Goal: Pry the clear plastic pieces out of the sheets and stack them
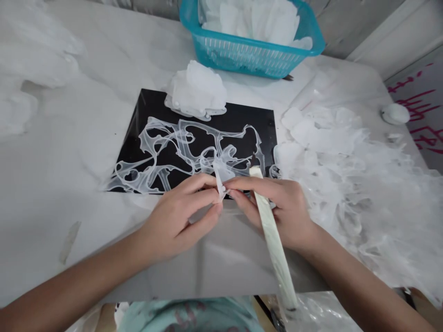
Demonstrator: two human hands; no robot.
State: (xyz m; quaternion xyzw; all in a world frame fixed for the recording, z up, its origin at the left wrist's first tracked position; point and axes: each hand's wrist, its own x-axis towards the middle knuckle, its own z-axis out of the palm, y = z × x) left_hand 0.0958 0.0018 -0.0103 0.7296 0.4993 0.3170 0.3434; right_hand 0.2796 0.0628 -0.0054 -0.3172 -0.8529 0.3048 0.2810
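Head camera view: the black board (204,115), taken as landmark, lies on the white table (86,129). At the near edge of the board, right of its middle, the translucent piece (223,173) stands tilted between the two hands. The left hand (180,214), nearer than the board, is nearly closed, thumb and fingers pinching the lower part of the piece. The right hand (284,203), at the board's near right corner, is partly curled; its thumb and index fingertips close on the same part, while the pale-handled tool (273,240) lies across the hand, held beneath the index finger, its dark tip over the board and its handle slanting toward the wearer. Curling clear offcuts (187,138) spread over the board. A stack of white pieces (199,90) rests on its far edge. Beyond the board stands the blue basket (242,53), filled with similar white pieces. To the right of the board lies a broad heap of translucent scraps (367,193), with a round white object (395,113) farther off. Cloudy translucent material (34,60) occupies the table at far left of the board.
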